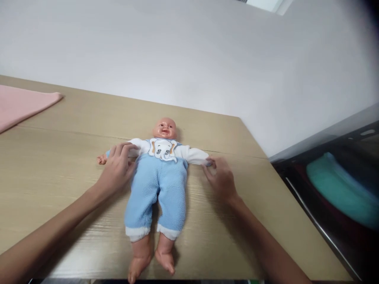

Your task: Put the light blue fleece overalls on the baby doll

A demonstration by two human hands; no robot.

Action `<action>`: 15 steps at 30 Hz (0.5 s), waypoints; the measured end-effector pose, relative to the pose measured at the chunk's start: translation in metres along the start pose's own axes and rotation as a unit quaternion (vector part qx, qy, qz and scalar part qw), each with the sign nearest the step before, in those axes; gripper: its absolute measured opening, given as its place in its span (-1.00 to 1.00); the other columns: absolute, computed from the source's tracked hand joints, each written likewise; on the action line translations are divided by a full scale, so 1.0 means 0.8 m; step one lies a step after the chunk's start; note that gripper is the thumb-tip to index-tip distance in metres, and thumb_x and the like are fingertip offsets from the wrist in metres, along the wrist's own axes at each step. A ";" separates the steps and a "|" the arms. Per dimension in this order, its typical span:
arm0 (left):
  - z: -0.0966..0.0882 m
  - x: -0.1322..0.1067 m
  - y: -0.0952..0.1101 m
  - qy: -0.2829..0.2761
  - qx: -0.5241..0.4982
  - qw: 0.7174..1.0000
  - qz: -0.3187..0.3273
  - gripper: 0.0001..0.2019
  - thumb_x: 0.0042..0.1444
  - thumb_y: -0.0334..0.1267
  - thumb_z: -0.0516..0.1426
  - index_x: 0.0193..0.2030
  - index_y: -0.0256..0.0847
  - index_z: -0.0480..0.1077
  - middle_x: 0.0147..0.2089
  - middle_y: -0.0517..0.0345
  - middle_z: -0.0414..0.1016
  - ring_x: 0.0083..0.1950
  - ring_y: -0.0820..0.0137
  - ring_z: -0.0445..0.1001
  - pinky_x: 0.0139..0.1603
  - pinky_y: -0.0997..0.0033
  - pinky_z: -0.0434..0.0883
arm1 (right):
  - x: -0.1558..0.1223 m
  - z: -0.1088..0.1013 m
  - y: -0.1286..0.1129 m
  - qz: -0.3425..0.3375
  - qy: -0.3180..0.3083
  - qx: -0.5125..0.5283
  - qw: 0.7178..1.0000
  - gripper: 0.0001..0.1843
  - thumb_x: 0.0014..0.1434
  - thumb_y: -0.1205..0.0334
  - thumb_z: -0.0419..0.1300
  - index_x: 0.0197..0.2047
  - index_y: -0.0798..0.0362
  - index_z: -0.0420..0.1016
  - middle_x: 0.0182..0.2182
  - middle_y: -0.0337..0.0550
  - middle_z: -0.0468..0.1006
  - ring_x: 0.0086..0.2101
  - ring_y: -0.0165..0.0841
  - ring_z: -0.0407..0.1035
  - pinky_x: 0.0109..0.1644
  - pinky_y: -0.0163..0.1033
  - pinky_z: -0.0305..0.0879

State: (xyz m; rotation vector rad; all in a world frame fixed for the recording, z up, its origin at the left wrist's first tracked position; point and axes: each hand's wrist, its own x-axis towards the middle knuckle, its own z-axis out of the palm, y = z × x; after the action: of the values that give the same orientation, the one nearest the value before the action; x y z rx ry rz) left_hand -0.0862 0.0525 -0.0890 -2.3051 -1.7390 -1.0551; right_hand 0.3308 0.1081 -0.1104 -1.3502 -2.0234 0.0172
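Note:
A baby doll (pixel 160 177) lies face up on the wooden table (pixel 74 126), head toward the wall. It wears a light blue fleece romper with white sleeves and an elephant picture on the chest. My left hand (pixel 117 169) is closed round the doll's arm on the left side, near its small bare hand. My right hand (pixel 220 177) pinches the cuff of the other white sleeve. Both doll arms are stretched out sideways, and its bare feet point toward me.
A folded pink cloth (pixel 20 104) lies at the table's far left. A white wall rises behind the table. To the right, off the table's edge, is a dark container (pixel 331 189) holding a teal cloth (pixel 340 189).

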 end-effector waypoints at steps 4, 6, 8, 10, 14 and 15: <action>-0.006 0.034 0.044 -0.032 -0.069 0.993 0.086 -0.75 0.43 -0.37 0.11 0.19 -0.13 0.43 0.24 -0.16 0.55 0.27 -0.07 0.49 0.32 -0.16 0.45 | 0.000 -0.012 0.046 -0.081 -0.035 -0.014 0.996 -0.31 0.41 -0.07 0.37 0.47 0.01 0.38 0.37 0.27 0.52 0.38 0.21 0.39 0.49 0.42 0.33; 0.008 0.056 0.069 -0.065 -0.115 0.984 0.122 -0.75 0.45 -0.31 0.16 0.22 -0.11 0.42 0.30 -0.15 0.53 0.34 -0.06 0.47 0.39 -0.15 0.44 | 0.004 -0.007 0.062 -0.073 -0.076 0.035 0.994 -0.34 0.41 -0.05 0.36 0.46 -0.02 0.39 0.34 0.24 0.56 0.34 0.16 0.45 0.45 0.37 0.40; 0.032 0.080 0.091 -0.095 -0.151 0.972 0.156 -0.58 0.42 -0.23 0.25 0.35 -0.13 0.35 0.41 -0.20 0.46 0.47 -0.07 0.40 0.51 -0.14 0.37 | 0.012 -0.002 0.070 -0.042 -0.100 0.085 0.990 -0.49 0.36 -0.02 0.38 0.29 -0.03 0.53 0.17 0.16 0.68 0.18 0.10 0.57 0.32 0.27 0.53; 0.061 0.103 0.108 -0.121 -0.154 0.964 0.177 -0.35 0.33 -0.16 0.35 0.47 -0.21 0.26 0.47 -0.29 0.39 0.53 -0.12 0.35 0.56 -0.15 0.33 | 0.021 -0.002 0.067 -0.004 -0.102 0.127 0.987 -0.57 0.24 -0.04 0.46 0.09 -0.03 0.59 -0.01 0.07 0.73 0.00 0.04 0.63 0.13 0.15 0.61; 0.101 0.141 0.128 -0.190 -0.084 0.963 0.172 -0.23 0.17 -0.12 0.45 0.45 -0.25 0.30 0.37 -0.31 0.51 0.35 -0.21 0.47 0.39 -0.20 0.42 | 0.040 -0.027 0.024 0.040 -0.053 0.210 0.975 -0.49 0.13 -0.05 0.57 0.05 -0.05 0.57 -0.12 -0.06 0.74 -0.22 -0.12 0.63 -0.04 0.00 0.63; 0.106 0.146 0.130 -0.199 -0.063 0.963 0.169 -0.32 0.19 -0.14 0.43 0.39 -0.23 0.36 0.30 -0.28 0.56 0.29 -0.20 0.50 0.34 -0.19 0.44 | 0.043 -0.034 0.008 0.043 -0.036 0.230 0.971 -0.48 0.16 -0.04 0.58 0.08 -0.06 0.57 -0.11 -0.07 0.74 -0.22 -0.14 0.63 -0.02 0.00 0.64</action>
State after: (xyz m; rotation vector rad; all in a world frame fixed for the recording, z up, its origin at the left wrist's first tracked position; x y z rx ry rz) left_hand 0.0595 0.1488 -0.0536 -2.9199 -1.3246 -0.6955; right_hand 0.3432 0.1297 -0.0736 -1.1456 -1.8636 0.5490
